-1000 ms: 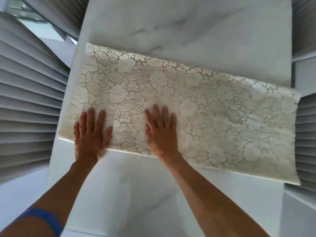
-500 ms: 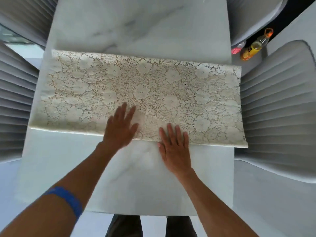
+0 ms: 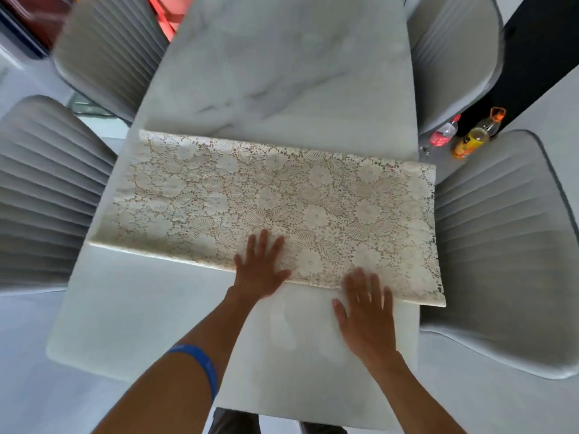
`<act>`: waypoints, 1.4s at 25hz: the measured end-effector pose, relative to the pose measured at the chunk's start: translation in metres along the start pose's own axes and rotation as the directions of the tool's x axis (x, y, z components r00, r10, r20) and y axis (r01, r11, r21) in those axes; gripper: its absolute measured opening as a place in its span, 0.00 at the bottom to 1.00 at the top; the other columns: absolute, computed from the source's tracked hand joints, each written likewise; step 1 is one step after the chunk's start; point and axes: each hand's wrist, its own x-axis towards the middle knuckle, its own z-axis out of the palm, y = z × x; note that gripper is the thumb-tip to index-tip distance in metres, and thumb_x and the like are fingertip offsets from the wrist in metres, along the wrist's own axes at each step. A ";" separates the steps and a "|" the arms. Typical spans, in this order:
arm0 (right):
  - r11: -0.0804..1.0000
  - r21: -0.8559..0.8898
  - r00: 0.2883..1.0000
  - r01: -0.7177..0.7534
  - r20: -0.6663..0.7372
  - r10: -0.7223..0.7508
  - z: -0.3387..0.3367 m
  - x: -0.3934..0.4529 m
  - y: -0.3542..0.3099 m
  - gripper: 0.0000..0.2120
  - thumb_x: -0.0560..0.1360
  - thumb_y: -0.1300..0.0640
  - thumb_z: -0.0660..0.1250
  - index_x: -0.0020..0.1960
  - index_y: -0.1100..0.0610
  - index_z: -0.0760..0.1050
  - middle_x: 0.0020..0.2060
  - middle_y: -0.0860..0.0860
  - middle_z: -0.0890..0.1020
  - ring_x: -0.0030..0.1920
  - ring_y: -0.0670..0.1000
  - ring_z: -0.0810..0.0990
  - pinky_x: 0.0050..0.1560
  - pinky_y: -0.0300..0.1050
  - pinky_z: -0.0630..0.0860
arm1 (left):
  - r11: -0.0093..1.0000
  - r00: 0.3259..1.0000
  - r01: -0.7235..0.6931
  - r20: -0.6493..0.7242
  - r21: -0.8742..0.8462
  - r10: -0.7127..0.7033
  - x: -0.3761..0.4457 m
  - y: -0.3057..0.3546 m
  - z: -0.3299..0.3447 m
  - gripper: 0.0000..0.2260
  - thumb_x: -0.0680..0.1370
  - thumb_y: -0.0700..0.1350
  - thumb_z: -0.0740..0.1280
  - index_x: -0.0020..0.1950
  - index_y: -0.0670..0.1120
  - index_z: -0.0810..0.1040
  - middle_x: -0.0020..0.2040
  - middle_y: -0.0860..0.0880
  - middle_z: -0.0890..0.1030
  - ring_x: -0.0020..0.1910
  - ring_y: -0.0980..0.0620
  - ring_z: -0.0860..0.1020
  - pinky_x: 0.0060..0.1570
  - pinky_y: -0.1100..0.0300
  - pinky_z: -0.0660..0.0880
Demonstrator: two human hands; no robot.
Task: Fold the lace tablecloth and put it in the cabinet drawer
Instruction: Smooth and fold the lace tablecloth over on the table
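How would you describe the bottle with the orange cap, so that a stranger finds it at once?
Start at the marble table and go to its far right edge. On the floor there, between two grey chairs, stand two bottles. It is the bottle with the orange cap, holding yellow liquid; its neighbour, the red-labelled bottle, is clear.

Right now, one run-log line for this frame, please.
stage: smoothing fold | lace tablecloth: flat strip on marble table | left hand: flat on cloth | right hand: flat at near edge

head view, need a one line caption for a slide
Both hands, left and right, press flat on the near edge of a folded lace tablecloth on a marble table.
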 end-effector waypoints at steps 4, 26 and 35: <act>0.947 0.012 0.941 0.321 0.113 -0.320 -0.010 0.029 -0.098 0.26 0.81 0.46 0.53 0.78 0.51 0.58 0.79 0.55 0.55 0.77 0.60 0.58 0.74 0.58 0.59 | 0.972 0.966 0.236 -0.105 -0.007 -0.235 -0.024 -0.056 -0.012 0.33 0.77 0.62 0.59 0.79 0.55 0.51 0.80 0.44 0.50 0.78 0.39 0.49 0.73 0.40 0.52; 0.950 -0.071 0.918 0.303 0.290 -0.271 -0.015 0.112 -0.331 0.29 0.76 0.47 0.61 0.75 0.45 0.57 0.76 0.50 0.59 0.66 0.58 0.69 0.61 0.51 0.73 | 0.490 0.777 0.119 -0.227 -0.864 -0.588 0.007 -0.294 -0.152 0.07 0.72 0.44 0.67 0.39 0.40 0.79 0.34 0.46 0.81 0.32 0.46 0.78 0.35 0.55 0.76; 0.554 -0.471 0.470 0.686 -0.295 -0.832 -0.171 0.069 -0.309 0.29 0.72 0.64 0.66 0.71 0.49 0.69 0.77 0.51 0.63 0.77 0.58 0.59 0.73 0.64 0.58 | 0.846 0.633 -0.503 -0.742 -0.178 0.220 -0.133 -0.203 -0.171 0.04 0.71 0.34 0.70 0.41 0.43 0.79 0.48 0.49 0.85 0.44 0.47 0.81 0.50 0.52 0.77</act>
